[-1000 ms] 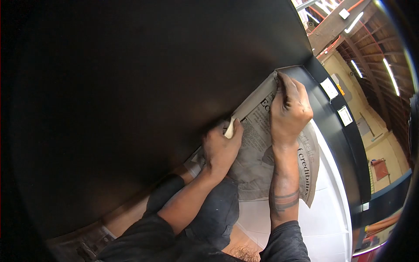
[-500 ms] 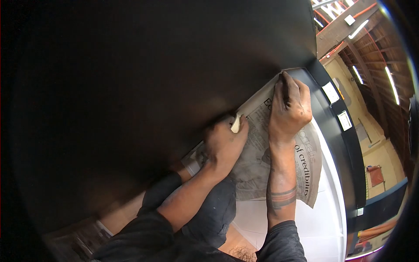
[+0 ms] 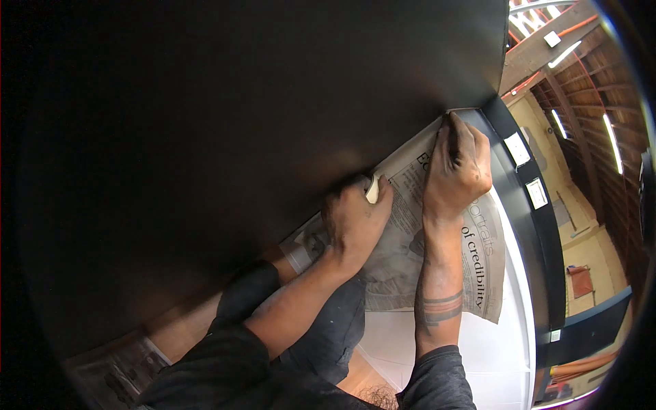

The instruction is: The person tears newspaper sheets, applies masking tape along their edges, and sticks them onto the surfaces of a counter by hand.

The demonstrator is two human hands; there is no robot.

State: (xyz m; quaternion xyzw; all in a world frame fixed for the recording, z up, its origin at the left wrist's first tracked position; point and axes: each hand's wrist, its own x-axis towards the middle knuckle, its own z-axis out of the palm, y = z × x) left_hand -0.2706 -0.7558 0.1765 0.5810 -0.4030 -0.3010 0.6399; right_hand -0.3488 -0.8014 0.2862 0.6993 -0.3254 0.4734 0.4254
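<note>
A printed sheet of newspaper [image 3: 389,273] lies along the lower edge of a large black panel [image 3: 239,137], with a pale strip at its upper border. My left hand [image 3: 355,222] is closed round a cream-coloured roll of tape [image 3: 372,190], mostly hidden by the fingers, and rests against that border. Farther up, near the sheet's top corner, my right hand [image 3: 456,164] pinches the newspaper's edge against the panel. Its fingertips are dark with smudges, and whether tape is also between them cannot be made out.
A white curved surface [image 3: 512,335] lies under the newspaper. At right runs a black rim [image 3: 526,171] with white labels [image 3: 517,149]. My bent knee [image 3: 328,321] is below my left forearm. More printed paper [image 3: 123,372] lies at lower left. A timber roof [image 3: 581,96] shows beyond.
The view has shifted slightly. Both hands keep nearly the same places at the newspaper's edge, and the left still holds the cream roll.
</note>
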